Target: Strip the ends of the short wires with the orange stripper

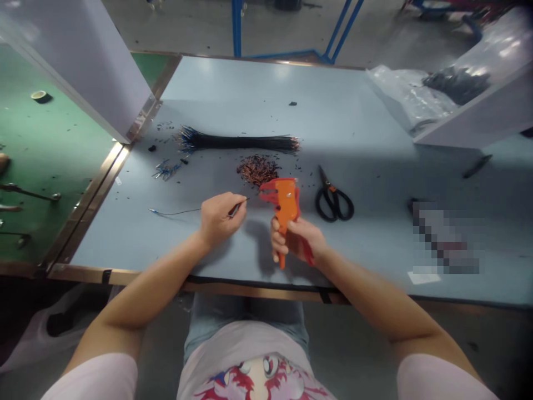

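Observation:
My left hand (pixel 220 218) pinches a thin black wire (pixel 179 211) near one end; the wire trails off to the left across the pale blue table (pixel 366 144). The pinched tip points toward the jaws of an orange wire stripper (pixel 285 204), which my right hand (pixel 296 240) grips by its handles, upright just above the table. Behind them lie a pile of copper-coloured stripped bits (pixel 257 168) and a long bundle of black wires (pixel 239 143).
Black scissors (pixel 333 199) lie right of the stripper. A few blue-tipped wire pieces (pixel 166 169) rest at the left. A white bin with plastic bags (pixel 453 100) stands at the back right, a white panel (pixel 95 61) at the back left. A green bench (pixel 37 155) with tools adjoins on the left.

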The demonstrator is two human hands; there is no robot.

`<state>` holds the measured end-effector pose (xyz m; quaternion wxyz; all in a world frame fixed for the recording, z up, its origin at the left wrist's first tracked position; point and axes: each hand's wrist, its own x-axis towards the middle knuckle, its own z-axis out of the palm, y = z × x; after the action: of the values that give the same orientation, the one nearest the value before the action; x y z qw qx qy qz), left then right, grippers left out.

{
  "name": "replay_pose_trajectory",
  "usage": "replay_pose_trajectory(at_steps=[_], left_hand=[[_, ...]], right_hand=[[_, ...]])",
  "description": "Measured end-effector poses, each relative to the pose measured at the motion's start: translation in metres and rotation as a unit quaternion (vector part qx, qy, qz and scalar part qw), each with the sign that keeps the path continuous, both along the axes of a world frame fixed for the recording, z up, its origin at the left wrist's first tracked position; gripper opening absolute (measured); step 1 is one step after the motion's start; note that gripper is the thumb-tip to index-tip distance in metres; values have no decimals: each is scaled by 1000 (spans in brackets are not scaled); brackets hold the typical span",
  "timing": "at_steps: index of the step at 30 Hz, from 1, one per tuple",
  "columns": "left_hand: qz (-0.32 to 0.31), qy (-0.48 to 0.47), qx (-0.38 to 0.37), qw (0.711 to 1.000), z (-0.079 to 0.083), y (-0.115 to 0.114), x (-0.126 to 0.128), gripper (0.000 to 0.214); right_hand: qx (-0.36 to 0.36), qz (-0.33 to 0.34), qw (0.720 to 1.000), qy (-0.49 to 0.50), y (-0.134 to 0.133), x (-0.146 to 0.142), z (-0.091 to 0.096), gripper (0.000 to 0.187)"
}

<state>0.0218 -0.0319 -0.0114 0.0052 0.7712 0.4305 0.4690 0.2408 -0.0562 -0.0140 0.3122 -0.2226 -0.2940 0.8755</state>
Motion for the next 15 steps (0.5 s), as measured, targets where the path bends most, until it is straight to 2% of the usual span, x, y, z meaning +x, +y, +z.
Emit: replay_pose_trajectory(at_steps=[3,5,7,9,10,11,12,15], left_hand=[[31,-45,-7,999,0,5,-8,6],[43,-73,3,996,1,9,-12,5],[50,-90,25,994,3,12,-15,5],[63,-103,46,992,4,15,-17,6],[72,-108,55,990,4,16,-18,7],[80,-113,62,988,5,17,-19,8],[89,-118,68,987,5,18,-20,9],[97,-121,80,985,4,19,-20,11]], right_hand=[[-2,-111,994,-10,13,14,13,25],[29,-158,985,-61,20,24,21,27],[69,-169,973,-143,23,30,27,34],[124,-154,946,-257,19,31,29,37],[168,-138,919,-328,16,29,29,36],[226,-118,879,-402,12,25,27,34],[294,-95,826,-471,7,21,25,32],[488,-35,627,-606,-4,6,16,32]])
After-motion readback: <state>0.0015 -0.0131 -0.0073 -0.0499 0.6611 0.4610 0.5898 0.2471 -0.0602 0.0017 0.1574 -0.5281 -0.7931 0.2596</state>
